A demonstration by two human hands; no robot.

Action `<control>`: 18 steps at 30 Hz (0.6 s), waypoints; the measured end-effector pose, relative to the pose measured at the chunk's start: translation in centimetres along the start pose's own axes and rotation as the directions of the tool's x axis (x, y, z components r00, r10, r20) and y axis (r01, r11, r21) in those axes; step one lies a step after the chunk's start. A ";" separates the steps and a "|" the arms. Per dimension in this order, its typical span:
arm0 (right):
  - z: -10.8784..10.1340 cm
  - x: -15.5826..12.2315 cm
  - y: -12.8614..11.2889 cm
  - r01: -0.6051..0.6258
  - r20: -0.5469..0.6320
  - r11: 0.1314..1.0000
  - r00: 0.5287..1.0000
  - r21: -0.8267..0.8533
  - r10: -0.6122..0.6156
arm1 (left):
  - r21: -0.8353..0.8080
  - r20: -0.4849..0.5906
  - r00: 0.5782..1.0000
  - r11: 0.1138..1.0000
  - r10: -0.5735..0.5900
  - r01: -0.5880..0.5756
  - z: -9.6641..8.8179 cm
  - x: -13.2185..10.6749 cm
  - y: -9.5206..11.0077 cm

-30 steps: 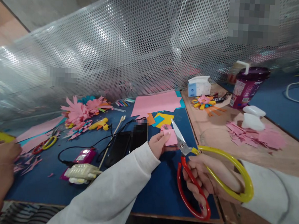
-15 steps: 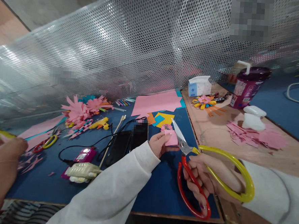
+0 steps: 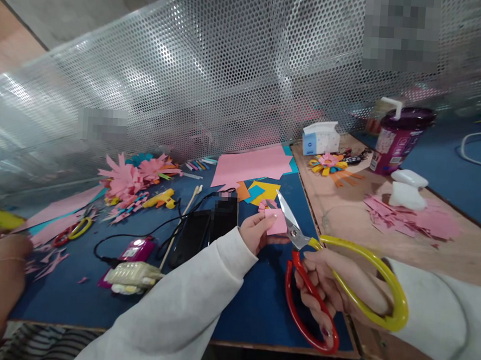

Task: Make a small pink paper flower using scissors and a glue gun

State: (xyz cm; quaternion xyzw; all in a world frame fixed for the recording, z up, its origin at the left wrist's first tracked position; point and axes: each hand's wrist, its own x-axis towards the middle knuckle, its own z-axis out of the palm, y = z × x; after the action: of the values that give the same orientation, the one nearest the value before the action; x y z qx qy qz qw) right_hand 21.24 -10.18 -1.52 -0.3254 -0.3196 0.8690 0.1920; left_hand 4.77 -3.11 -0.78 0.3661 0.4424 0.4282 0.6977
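My left hand (image 3: pixel 255 231) pinches a small pink paper piece (image 3: pixel 277 223) above the blue table mat (image 3: pixel 257 306). My right hand (image 3: pixel 332 283) grips large scissors (image 3: pixel 320 272) with one yellow and one red handle loop. The scissor blades are slightly apart and meet the right edge of the pink piece. Both arms wear white sleeves.
A black phone (image 3: pixel 205 229), a pink device with cable (image 3: pixel 136 248) and a glue gun (image 3: pixel 132 275) lie left of my arm. Pink paper flowers (image 3: pixel 130 181), a pink sheet (image 3: pixel 251 165), a tissue box (image 3: pixel 320 137) and a purple cup (image 3: pixel 398 138) stand further back. Another person's hand (image 3: pixel 0 252) works at far left. A perforated metal screen (image 3: pixel 230 76) borders the table.
The scissor handles have spread slightly and the blades have opened a little on the pink piece. The other person's hand at far left has shifted.
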 end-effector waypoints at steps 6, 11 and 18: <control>0.0 0.1 0.2 0.015 -0.011 1.000 1.000 -0.001 -0.015 | 0.022 0.026 1.000 1.000 0.001 -0.001 -0.1 0.1 0.0; -0.3 0.2 0.3 -0.013 0.021 1.000 1.000 0.000 0.013 | 0.055 0.079 0.997 0.998 -0.018 0.014 -0.5 0.2 0.0; -0.8 0.6 0.3 -0.077 0.070 0.997 0.995 0.015 0.076 | 0.115 0.133 0.991 0.993 0.006 -0.021 -0.9 0.4 -0.3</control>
State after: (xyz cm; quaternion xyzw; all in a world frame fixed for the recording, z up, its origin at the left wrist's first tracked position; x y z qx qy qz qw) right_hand 21.30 -9.73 -2.41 -0.3055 -0.3059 0.8891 0.1503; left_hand 4.07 -2.75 -1.45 0.4364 0.4168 0.3813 0.7003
